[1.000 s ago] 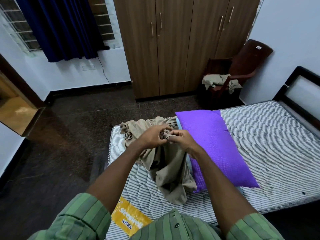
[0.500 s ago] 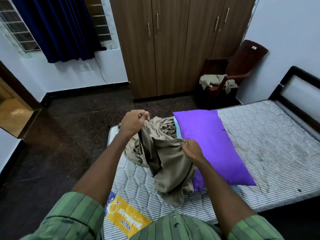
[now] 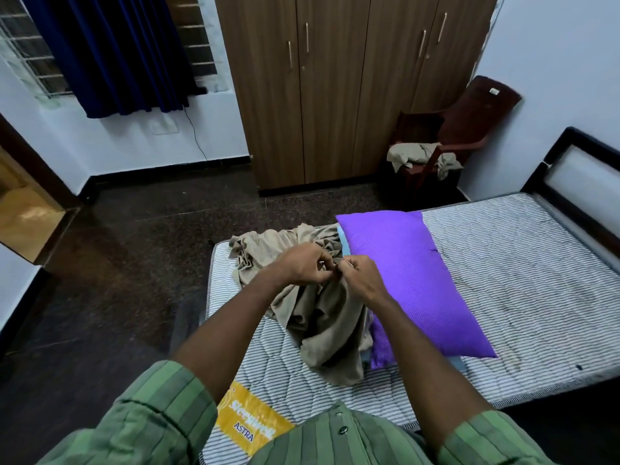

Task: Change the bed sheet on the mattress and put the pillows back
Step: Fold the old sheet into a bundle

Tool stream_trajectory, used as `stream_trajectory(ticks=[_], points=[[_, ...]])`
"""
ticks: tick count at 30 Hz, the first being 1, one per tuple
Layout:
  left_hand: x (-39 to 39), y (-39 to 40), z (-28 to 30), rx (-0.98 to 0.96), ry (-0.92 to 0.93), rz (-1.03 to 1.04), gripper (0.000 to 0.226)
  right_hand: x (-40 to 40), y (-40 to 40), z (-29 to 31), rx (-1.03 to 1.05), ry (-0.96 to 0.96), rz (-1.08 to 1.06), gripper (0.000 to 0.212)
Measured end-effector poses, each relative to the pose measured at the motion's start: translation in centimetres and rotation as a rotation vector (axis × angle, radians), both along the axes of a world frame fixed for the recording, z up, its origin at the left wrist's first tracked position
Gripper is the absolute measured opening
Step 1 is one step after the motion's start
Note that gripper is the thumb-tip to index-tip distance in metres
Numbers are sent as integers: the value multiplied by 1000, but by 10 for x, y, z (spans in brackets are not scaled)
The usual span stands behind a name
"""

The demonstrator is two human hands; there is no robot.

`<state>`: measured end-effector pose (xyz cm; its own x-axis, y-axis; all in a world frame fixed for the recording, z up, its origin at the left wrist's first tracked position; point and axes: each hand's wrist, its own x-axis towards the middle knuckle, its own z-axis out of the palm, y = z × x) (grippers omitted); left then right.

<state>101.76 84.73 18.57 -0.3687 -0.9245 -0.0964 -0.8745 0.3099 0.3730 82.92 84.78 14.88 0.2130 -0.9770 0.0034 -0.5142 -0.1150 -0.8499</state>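
Two hands pinching one edge of the bunched sheet

Both the left hand [image 3: 303, 265] and right hand [image 3: 360, 276] grasp the beige sheet [image 3: 318, 317], heaped on the bare mattress [image 3: 523, 283] near its left end, touching the purple pillow [image 3: 409, 276]. Spreading it could snag under or drag that pillow, or spill slack onto the floor [image 3: 127, 270].

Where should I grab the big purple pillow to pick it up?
Grip the purple pillow by its long right edge, coming from the bare striped mattress side. That edge lies flat and free, while the left edge is crowded by the beige sheet that both hands are working.
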Motion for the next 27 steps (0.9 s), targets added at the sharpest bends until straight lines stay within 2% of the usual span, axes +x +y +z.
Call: stream_trajectory(ticks=[3, 7, 9, 12, 14, 15, 18, 20, 24, 25, 27], points=[[-6, 3, 0, -104, -86, -13, 18, 4, -3, 3, -6, 57, 14, 34], [2, 7, 11, -393, -67, 57, 29, 4, -9, -7, 60, 315, -29, 24], [9, 8, 18, -530, 57, 202, 24, 1, -8, -13, 86, 402, -91, 19], [28, 4, 34, -595, 282, 617, 22, -18, 3, -32, 137, 488, -181, 20], [49, -3, 45, -599, 410, 846, 29, -36, 10, -49, 212, 424, -236, 18], [59, -6, 48, -591, 413, 872, 31, -43, 12, -55, 246, 343, -260, 19], [69, -7, 48, -536, 285, 712, 32, -45, 6, -57, 265, 27, -287, 36], [62, -5, 43, -508, 277, 640, 35, -34, 0, -44, 235, -103, -233, 34], [44, -4, 31, -509, 276, 643, 41, -10, -5, -21, 305, -99, 64, 44], [42, -4, 30, -513, 285, 674, 41, -9, -6, -21, 331, -32, 144, 43], [42, -5, 32, -525, 301, 773, 41, -13, -8, -27, 337, 120, 260, 25]])
